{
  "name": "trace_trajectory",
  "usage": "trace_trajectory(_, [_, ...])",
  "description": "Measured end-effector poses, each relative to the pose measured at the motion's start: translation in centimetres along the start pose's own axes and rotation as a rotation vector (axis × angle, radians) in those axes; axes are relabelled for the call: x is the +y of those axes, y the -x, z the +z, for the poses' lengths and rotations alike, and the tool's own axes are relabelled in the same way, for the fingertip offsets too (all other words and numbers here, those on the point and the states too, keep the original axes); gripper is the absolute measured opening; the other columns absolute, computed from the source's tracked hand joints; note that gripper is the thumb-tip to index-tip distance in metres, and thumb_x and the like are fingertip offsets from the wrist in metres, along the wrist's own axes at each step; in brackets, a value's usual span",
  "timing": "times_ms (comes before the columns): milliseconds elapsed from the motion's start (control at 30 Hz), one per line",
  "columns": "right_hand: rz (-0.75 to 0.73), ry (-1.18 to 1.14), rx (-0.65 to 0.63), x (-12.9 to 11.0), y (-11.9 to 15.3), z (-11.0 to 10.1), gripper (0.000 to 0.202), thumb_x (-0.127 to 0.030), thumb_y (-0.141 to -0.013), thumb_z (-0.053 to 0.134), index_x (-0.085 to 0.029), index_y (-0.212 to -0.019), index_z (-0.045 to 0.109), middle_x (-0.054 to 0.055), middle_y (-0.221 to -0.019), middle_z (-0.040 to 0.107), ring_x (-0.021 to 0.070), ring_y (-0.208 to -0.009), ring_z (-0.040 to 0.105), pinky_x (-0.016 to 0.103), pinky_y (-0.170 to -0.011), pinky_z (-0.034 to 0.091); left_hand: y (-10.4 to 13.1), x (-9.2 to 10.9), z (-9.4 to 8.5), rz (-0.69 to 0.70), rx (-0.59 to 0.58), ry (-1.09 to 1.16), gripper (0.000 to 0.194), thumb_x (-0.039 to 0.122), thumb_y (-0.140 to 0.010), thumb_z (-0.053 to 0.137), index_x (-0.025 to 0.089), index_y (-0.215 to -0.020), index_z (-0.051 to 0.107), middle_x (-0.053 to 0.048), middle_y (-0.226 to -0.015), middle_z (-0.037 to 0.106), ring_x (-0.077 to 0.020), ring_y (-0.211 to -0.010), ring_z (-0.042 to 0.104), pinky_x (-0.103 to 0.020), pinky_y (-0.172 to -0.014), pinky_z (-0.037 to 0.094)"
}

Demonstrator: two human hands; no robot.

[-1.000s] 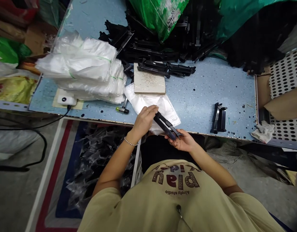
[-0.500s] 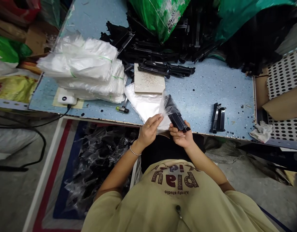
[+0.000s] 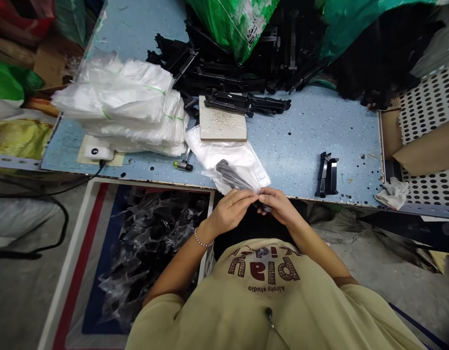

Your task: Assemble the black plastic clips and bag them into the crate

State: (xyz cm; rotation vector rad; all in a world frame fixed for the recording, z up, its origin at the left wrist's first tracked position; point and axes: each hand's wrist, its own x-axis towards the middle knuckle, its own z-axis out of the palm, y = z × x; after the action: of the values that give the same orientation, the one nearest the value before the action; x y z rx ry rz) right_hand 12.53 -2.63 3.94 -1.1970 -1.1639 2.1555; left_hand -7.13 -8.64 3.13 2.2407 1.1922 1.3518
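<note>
My left hand (image 3: 230, 210) is closed, its fingers pinching the mouth of a clear plastic bag (image 3: 242, 181) at the table's front edge. Most of a long black plastic part (image 3: 227, 171) lies inside that bag, seen through the film. Close against the left fingertips, my right hand (image 3: 279, 205) is closed around the near end of the same part, which shows dark below the fingers. Under the bag lies a fanned stack of flat clear bags (image 3: 259, 165), held down by a beige board (image 3: 224, 124).
Bundled clear bags (image 3: 118, 97) are piled at left beside a white device (image 3: 99, 147) and a small green-handled tool (image 3: 183, 166). Black parts (image 3: 231, 73) heap at the back. One black part (image 3: 327, 174) lies at right. Below left, a bin (image 3: 147, 243) holds bagged parts.
The black part has gone deeper into the bag and now points up and left. Both hands have come together at the bag's mouth, the right one moving down slightly.
</note>
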Motion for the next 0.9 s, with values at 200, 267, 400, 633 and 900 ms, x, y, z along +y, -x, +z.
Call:
trace_trajectory(200, [-0.004, -0.345, -0.019, 0.9, -1.3, 0.2, 0.039, -0.054, -0.078, 0.079, -0.019, -0.081, 0.064, 0.0, -0.068, 0.064, 0.0122, -0.058, 0.061, 0.022, -0.051, 0.053, 0.7, 1.3, -0.2, -0.146, 0.114, 0.118, 0.043, 0.015, -0.096, 0.058, 0.024, -0.137, 0.055, -0.005, -0.095, 0.066, -0.0171, -0.084, 0.065, -0.034, -0.076, 0.057])
trace_trajectory(267, [-0.098, -0.2, 0.038, 0.9, -1.1, 1.1, 0.038, -0.051, -0.079, 0.081, -0.02, -0.094, 0.066, 0.001, -0.08, 0.068, 0.014, -0.068, 0.065, 0.026, -0.062, 0.058, 0.7, 1.3, 0.9, -0.222, 0.06, 0.118, 0.068, 0.032, -0.093, 0.067, 0.022, -0.153, 0.037, -0.006, -0.096, 0.064, -0.0191, -0.085, 0.063, -0.036, -0.078, 0.058])
trace_trajectory(400, [-0.343, 0.19, 0.079, 0.7, 0.2, 1.8, 0.049, -0.048, -0.082, 0.081, -0.024, -0.122, 0.064, 0.007, -0.118, 0.068, 0.0207, -0.104, 0.066, 0.037, -0.093, 0.057, 0.1, 1.3, 2.1, -0.259, 0.05, -0.126, 0.066, 0.04, -0.089, 0.073, 0.022, -0.147, 0.05, -0.007, -0.097, 0.065, -0.0219, -0.088, 0.061, -0.038, -0.079, 0.057])
trace_trajectory(633, [-0.36, 0.471, -0.27, -1.8, 3.3, -3.0, 0.034, -0.041, -0.099, 0.064, -0.028, -0.129, 0.069, 0.009, -0.121, 0.072, 0.0226, -0.105, 0.072, 0.044, -0.098, 0.058, 4.5, 4.1, -6.6, -0.83, 0.059, -0.032, 0.018, 0.042, -0.085, 0.073, 0.025, -0.093, 0.075, -0.001, -0.084, 0.069, -0.0183, -0.074, 0.064, -0.033, -0.069, 0.057])
trace_trajectory(900, [-0.358, 0.445, 0.255, -1.5, 1.8, -6.8, 0.03, -0.048, -0.093, 0.069, -0.024, -0.11, 0.073, 0.007, -0.105, 0.077, 0.0237, -0.098, 0.075, 0.043, -0.092, 0.061, 7.0, 0.9, -9.6, -1.34, 0.072, -0.316, 0.04, 0.04, -0.098, 0.064, 0.016, -0.13, 0.061, -0.011, -0.13, 0.063, -0.0248, -0.112, 0.066, -0.046, -0.094, 0.059])
